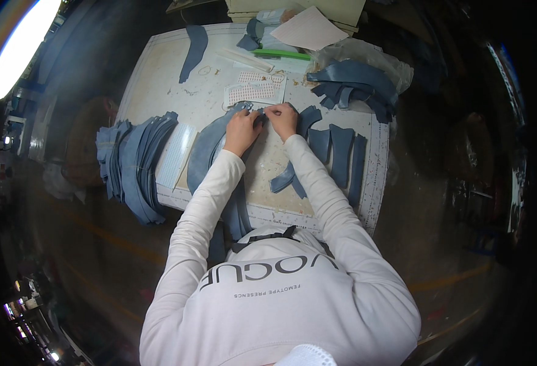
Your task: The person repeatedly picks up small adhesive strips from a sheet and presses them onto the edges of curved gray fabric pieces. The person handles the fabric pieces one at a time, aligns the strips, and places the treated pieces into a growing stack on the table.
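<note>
At the table's middle, curved blue-grey cut pieces [210, 141] lie in an overlapping fan, and more of them hang over the near edge. My left hand [241, 131] is closed, with its fingers curled on the upper end of a blue-grey piece. Close beside it on the right, my right hand [282, 121] has thumb and fingertips pinched together at that same end. Whatever small thing the pinch holds is too tiny to make out. Just beyond my fingertips lies a white sheet with rows of small red marks [251, 91], probably stickers.
A thick stack of blue-grey pieces [137, 161] stands at the left beside a light-blue striped sheet [177, 155]. Separate strips [340, 155] lie right of my forearm. Farther back are another pile [357, 82], a clear plastic bag [372, 58], a green tool [283, 54] and one piece [193, 52].
</note>
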{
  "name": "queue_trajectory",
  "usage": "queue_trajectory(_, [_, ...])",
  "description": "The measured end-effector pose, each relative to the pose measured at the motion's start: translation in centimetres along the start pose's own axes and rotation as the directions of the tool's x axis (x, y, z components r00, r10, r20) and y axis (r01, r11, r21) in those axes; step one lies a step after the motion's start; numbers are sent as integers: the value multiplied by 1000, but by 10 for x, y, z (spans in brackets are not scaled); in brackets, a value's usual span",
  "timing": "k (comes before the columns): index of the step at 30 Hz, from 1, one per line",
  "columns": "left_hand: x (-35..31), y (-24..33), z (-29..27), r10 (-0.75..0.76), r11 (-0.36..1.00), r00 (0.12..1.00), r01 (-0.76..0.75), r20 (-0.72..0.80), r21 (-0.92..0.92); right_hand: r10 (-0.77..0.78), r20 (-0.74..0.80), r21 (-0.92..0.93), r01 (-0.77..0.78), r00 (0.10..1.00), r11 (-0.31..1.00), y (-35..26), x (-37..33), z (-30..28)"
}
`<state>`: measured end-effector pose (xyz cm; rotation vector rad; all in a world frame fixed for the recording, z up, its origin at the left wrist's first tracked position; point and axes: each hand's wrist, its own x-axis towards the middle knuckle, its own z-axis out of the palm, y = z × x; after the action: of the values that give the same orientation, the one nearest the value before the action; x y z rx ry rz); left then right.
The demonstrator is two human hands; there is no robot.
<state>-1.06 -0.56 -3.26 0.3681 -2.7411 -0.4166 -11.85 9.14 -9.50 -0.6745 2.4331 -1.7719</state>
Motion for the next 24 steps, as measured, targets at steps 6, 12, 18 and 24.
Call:
queue_trajectory(6, [-1,1,0,7,1000,1000,-6,-25,11,-15,-25,17,16,1000,1000,1,-4,6])
queue_trajectory(12, [1,-3,-5,-35,990,998,28,-49,-141,-76,-71,-8,75,995,997,-4,-4,2])
queue_trajectory(18, [-2,0,-13,-188,938,975,143,-116,-316,67,-14,156,-64,998,986,-9,0,-11])
queue_trajectory(24, [-4,0,-15,-194,939,977,158,-90,-307,115,164,323,-164,980,932,-14,-3,-8])
